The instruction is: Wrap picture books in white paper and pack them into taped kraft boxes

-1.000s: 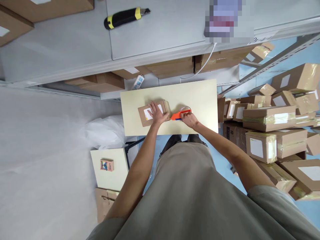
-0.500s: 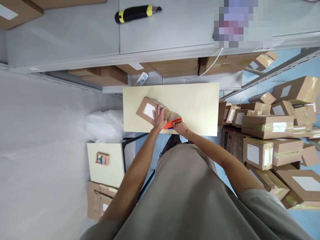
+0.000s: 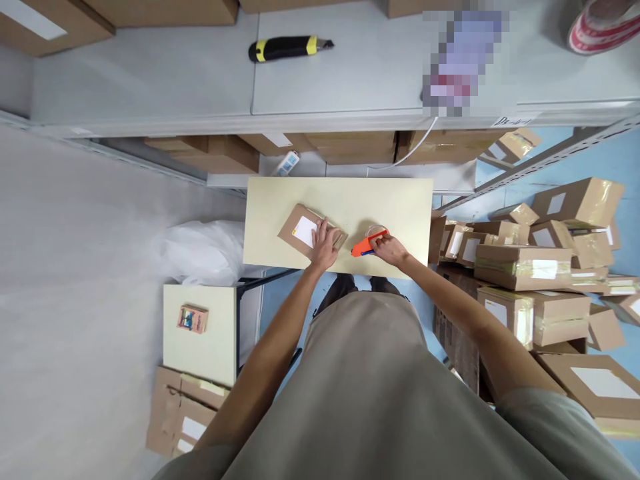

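Note:
A small cardboard box (image 3: 300, 228) with a white label lies tilted on a pale yellow table (image 3: 400, 200). My left hand (image 3: 324, 244) presses flat on the box's right end, fingers spread. My right hand (image 3: 389, 249) grips an orange tape dispenser (image 3: 369, 241) with a clear tape roll, held a short way to the right of the box above the table's near edge.
A black-and-yellow utility knife (image 3: 290, 47) lies on the grey shelf (image 3: 150, 80) ahead, a red-and-white tape roll (image 3: 603, 23) at its far right. Several taped cardboard boxes (image 3: 530, 260) are piled on the right. A lower small table (image 3: 200, 333) at left carries a small packet (image 3: 193, 318).
The box was turned from lying square to tilted. My right hand brought the tape dispenser against the box's end, then drew it away to the right. The view shifted downward.

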`<state>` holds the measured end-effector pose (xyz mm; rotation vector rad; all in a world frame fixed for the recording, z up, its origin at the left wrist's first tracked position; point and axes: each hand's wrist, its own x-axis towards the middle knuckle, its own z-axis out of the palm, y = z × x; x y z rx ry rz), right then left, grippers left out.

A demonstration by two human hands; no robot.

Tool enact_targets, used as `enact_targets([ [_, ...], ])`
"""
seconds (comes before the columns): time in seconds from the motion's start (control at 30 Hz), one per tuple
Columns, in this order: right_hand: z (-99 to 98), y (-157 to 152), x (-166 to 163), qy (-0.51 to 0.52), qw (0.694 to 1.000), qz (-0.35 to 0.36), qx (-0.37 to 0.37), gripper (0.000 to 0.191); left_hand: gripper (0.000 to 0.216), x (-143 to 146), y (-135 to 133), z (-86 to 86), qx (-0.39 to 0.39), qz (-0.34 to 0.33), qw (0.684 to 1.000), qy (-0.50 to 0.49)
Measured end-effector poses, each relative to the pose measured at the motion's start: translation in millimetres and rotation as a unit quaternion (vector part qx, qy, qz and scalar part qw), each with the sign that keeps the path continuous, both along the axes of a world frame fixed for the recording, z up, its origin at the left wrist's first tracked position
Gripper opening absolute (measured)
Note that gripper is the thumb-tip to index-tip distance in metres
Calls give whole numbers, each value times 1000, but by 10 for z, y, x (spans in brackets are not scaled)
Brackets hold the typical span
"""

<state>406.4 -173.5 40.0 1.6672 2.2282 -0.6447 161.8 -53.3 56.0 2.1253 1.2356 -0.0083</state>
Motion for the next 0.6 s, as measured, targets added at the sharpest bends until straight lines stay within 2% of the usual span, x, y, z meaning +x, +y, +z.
enact_targets([
  [0.17, 42, -152, 533, -43, 997, -57, -15, 56, 62, -68, -51, 19, 8, -16, 1000, 10],
  [0.23, 75, -148, 619, -55, 995, -77, -17, 61, 61, -53, -71, 12, 13, -11, 1000, 14],
  [0.3, 107, -63, 566, -53, 994, -95, -14, 61, 59, -40, -97, 6, 16, -12, 1000, 15],
  [0.43, 150, 280, 250, -29, 990, -141, -3, 60, 60, -50, -165, 0, 16, -30, 999, 12],
  [0.6, 182, 686, -117, 36, 986, -163, -25, 50, 65, -70, -223, -16, 30, -53, 998, 24],
])
